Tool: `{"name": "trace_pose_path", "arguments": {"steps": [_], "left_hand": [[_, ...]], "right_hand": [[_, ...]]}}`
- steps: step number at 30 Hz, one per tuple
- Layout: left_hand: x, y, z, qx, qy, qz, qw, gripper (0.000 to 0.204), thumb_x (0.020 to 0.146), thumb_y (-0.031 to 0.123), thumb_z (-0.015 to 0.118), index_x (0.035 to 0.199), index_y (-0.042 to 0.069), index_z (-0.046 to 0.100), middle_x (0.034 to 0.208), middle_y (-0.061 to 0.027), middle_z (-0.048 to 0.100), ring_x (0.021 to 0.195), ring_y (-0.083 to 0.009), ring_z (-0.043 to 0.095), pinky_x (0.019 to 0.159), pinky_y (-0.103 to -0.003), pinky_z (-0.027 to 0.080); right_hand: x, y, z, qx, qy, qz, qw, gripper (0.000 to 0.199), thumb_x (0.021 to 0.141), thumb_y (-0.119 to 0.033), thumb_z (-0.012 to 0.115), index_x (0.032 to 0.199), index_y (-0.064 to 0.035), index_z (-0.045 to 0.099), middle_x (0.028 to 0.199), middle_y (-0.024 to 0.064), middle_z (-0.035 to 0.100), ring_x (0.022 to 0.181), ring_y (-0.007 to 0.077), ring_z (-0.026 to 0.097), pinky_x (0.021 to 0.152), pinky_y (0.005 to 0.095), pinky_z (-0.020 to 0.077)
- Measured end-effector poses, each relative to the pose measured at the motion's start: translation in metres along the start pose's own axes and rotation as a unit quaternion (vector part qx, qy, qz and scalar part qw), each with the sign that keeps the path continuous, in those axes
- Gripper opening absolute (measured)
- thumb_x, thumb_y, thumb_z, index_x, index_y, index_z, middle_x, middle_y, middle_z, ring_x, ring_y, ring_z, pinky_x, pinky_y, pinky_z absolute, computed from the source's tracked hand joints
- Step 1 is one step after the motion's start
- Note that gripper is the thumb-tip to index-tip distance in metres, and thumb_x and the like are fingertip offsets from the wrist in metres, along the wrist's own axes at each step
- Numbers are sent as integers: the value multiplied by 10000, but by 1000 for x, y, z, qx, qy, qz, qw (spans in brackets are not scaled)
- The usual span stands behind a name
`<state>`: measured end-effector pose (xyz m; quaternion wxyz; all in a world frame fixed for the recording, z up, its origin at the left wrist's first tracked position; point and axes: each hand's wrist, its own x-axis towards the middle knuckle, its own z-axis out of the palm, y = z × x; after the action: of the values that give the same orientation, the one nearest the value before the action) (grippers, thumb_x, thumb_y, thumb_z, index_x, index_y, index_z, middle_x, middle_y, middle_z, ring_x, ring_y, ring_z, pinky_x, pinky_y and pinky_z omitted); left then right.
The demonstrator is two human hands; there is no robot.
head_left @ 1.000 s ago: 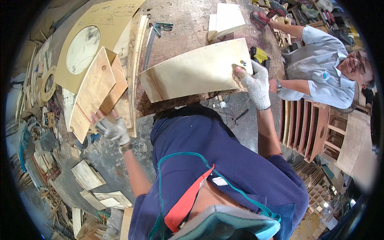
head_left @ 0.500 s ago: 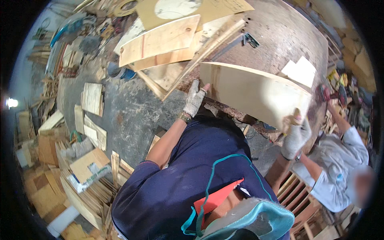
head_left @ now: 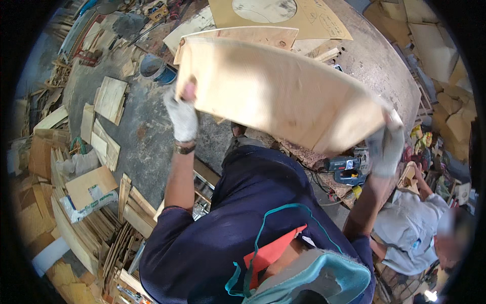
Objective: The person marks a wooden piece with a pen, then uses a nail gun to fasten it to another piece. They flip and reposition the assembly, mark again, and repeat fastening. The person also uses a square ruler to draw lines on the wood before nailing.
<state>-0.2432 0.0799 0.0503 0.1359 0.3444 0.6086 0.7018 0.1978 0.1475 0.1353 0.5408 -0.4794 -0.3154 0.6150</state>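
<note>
A wide, pale wooden board [head_left: 273, 86] with a curved long edge is held up in front of me, blurred by motion. My left hand [head_left: 183, 115], in a light knit glove, closes on its left end with the thumb on the near face. On the right end, my gloved right hand [head_left: 387, 144] grips the corner; its fingers are smeared and partly hidden. Behind the board, another curved wooden board [head_left: 253, 34] shows along the top. Below its right end, near my right wrist, a blue and black jigsaw [head_left: 348, 167] lies at the worktable's near edge.
The grey worktable [head_left: 387, 76] extends behind the board, with a tan sheet [head_left: 324, 23] with a round shape at the far side. A blue bucket [head_left: 161, 71] and cut panels [head_left: 110, 100] are on the floor at left. Another person [head_left: 410, 223] works close at right.
The board has risen off the worktable and shifted left and toward me, covering the boards behind it. My left hand has moved left with its end. The jigsaw has come into view.
</note>
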Motion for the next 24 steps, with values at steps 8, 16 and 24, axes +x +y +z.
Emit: {"name": "trace_pose_path", "arguments": {"steps": [8, 16, 24], "left_hand": [[151, 18, -4, -181, -91, -190, 961, 366, 1007, 354, 595, 1036, -4, 659, 735, -69, 664, 598, -148, 632, 552, -284, 506], [199, -76, -16, -134, -180, -201, 954, 433, 1028, 385, 575, 1222, 3, 638, 975, -74, 692, 815, -169, 656, 739, -315, 523], [182, -129, -66, 136, -234, 83, 959, 586, 933, 250, 728, 1415, -9, 520, 1323, -155, 616, 1267, -286, 561, 1068, -411, 441]], "right_hand": [[127, 32, 161, -75, -64, 32, 995, 144, 978, -205, 691, 974, -71, 639, 742, -36, 627, 550, 37, 534, 457, 175, 429], [193, 73, 198, -86, -25, 0, 996, 177, 979, -224, 700, 1003, -54, 659, 789, -9, 659, 628, 71, 615, 548, 226, 525], [203, 107, 141, -363, 8, -162, 918, 350, 1004, -200, 559, 1279, 2, 639, 989, 94, 701, 919, 147, 693, 785, 260, 565]]}}
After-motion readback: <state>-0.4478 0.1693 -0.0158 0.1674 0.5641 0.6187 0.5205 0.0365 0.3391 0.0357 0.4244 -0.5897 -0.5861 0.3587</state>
